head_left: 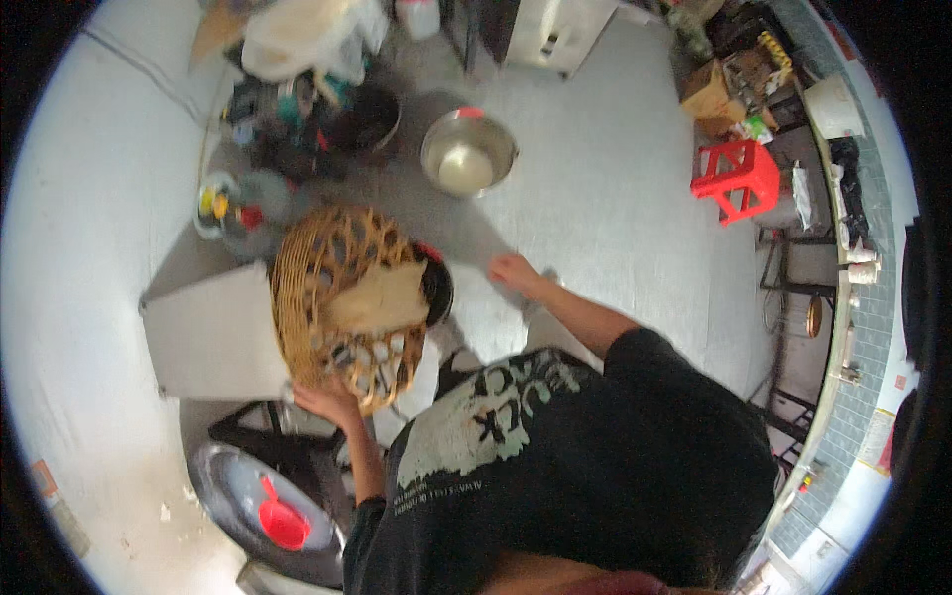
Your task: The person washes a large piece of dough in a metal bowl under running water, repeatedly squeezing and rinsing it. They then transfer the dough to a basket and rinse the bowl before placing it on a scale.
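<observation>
My left hand [327, 401] grips the near edge of a woven bamboo basket [301, 275]. The basket is tilted, with large open gaps in its weave. A flat tan piece [379, 297], perhaps cloth or board, lies against it. Behind its right edge shows part of a dark round vessel [440, 286] with some red at the rim. My right hand [515, 273] is held out over the floor to the right of the basket, fingers curled, with nothing visible in it. Beyond both hands a stainless steel bowl [470, 149] stands on the floor.
A white flat-topped unit [212, 338] adjoins the basket's left side. Lower left, a large wok [223, 476] contains a red ladle [284, 523]. A red plastic stool [744, 175] is at right, by a long counter [840, 327]. Bags, a dark tub [372, 123] and bottles crowd the upper left.
</observation>
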`<action>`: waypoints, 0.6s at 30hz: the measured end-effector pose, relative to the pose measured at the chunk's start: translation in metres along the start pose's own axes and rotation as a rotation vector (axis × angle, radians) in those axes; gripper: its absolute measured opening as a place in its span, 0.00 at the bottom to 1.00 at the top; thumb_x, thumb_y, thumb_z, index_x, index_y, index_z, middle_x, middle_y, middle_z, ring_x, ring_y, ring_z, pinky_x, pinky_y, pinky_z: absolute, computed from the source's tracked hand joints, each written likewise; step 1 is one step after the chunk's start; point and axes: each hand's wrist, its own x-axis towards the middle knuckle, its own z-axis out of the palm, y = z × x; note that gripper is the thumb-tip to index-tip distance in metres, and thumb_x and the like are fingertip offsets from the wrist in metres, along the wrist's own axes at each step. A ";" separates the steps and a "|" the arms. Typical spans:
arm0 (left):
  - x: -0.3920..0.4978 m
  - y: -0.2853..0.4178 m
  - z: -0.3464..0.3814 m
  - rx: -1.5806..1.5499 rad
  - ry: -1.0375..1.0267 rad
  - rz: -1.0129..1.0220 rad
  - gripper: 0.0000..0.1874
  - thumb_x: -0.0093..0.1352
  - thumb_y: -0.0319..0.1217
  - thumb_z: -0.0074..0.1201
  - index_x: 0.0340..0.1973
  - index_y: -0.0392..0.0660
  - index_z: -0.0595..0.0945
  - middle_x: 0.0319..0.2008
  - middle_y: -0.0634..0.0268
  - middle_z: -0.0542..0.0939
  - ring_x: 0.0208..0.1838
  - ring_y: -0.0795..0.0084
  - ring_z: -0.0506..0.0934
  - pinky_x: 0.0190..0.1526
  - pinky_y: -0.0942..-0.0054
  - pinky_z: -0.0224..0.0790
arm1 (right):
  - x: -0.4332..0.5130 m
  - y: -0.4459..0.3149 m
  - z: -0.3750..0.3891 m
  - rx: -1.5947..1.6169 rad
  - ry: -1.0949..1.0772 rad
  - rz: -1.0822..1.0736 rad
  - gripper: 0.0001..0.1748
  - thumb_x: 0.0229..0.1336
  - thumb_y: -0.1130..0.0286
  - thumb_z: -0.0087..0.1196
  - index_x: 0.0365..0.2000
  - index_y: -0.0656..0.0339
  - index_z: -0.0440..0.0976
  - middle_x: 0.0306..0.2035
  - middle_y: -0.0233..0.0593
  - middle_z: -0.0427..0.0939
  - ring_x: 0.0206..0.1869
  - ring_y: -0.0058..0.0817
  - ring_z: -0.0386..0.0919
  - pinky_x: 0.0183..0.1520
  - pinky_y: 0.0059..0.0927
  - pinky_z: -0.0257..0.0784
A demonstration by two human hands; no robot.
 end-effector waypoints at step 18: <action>-0.061 0.455 0.237 0.053 -1.005 0.745 0.29 0.63 0.45 0.52 0.53 0.39 0.70 0.53 0.48 0.71 0.56 0.51 0.69 0.56 0.58 0.60 | -0.119 0.039 -0.552 0.650 0.673 -0.001 0.16 0.54 0.60 0.53 0.39 0.59 0.73 0.30 0.35 0.79 0.33 0.22 0.76 0.31 0.25 0.67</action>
